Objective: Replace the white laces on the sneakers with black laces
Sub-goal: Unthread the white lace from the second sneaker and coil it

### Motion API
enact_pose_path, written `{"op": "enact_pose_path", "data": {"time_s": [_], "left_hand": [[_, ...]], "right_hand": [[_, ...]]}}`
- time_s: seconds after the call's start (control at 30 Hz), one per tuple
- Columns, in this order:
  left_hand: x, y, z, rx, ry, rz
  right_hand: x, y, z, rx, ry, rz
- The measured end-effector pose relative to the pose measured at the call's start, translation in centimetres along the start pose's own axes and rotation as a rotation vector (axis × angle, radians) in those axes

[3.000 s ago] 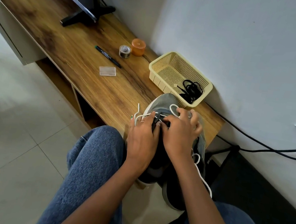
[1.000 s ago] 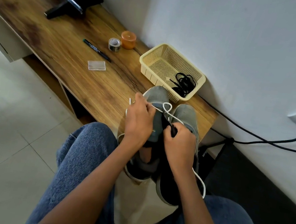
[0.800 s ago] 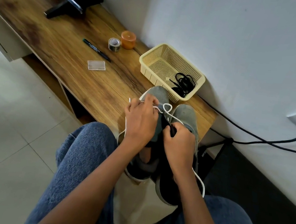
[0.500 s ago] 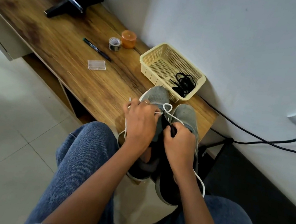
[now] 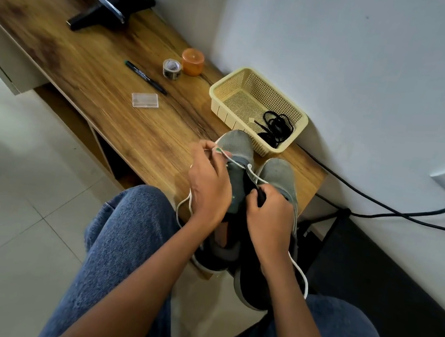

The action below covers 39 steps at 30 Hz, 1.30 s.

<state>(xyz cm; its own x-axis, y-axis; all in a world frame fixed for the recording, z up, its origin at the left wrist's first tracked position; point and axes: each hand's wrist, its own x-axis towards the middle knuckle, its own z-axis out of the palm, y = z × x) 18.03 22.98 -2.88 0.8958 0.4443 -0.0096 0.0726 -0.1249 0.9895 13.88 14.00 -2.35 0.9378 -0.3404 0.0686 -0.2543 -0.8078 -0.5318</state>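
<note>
Left hand [image 5: 208, 183] apparently pinching white lace [image 5: 235, 163]

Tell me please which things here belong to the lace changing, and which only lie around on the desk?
Belong to the job:
- two grey sneakers
- white lace, pinched by the left hand
- right hand, gripping the shoe's tongue
- black laces in the yellow basket

Just lying about:
- pen
- tape roll
- orange candle
- clear small box
- monitor stand

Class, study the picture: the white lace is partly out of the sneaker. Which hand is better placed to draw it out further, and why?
Left. The left hand already pinches the white lace near the sneaker toe, while the right hand grips the tongue, steadying it.
</note>
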Motion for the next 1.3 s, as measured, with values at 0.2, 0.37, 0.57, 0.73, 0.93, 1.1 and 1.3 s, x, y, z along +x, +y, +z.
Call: {"op": "enact_pose_path", "data": {"time_s": [0.2,0.37,0.57,0.73,0.93,1.1,1.3], "left_hand": [[0.2,-0.8,0.1,0.482,-0.22,0.212],[-0.1,-0.6,0.0,0.799,-0.263,0.352],[-0.2,-0.4,0.3,0.904,-0.293,0.319],[-0.2,0.1,0.3,0.678,-0.3,0.19],[0.2,-0.2,-0.2,0.22,-0.092,-0.046],[-0.3,-0.1,-0.1,0.238,-0.105,0.037],[-0.1,-0.9,0.2,0.624,-0.307,0.335]], "right_hand": [[0.0,0.2,0.0,-0.016,-0.013,-0.028],[0.0,0.2,-0.2,-0.023,-0.019,-0.055],[-0.1,0.2,-0.1,-0.041,-0.016,-0.068],[-0.2,0.1,-0.1,-0.034,-0.003,-0.056],[-0.3,-0.1,-0.1,-0.026,0.012,-0.016],[-0.3,-0.1,0.1,-0.07,0.011,-0.04],[-0.5,-0.3,0.5,-0.268,0.098,-0.188]]}}
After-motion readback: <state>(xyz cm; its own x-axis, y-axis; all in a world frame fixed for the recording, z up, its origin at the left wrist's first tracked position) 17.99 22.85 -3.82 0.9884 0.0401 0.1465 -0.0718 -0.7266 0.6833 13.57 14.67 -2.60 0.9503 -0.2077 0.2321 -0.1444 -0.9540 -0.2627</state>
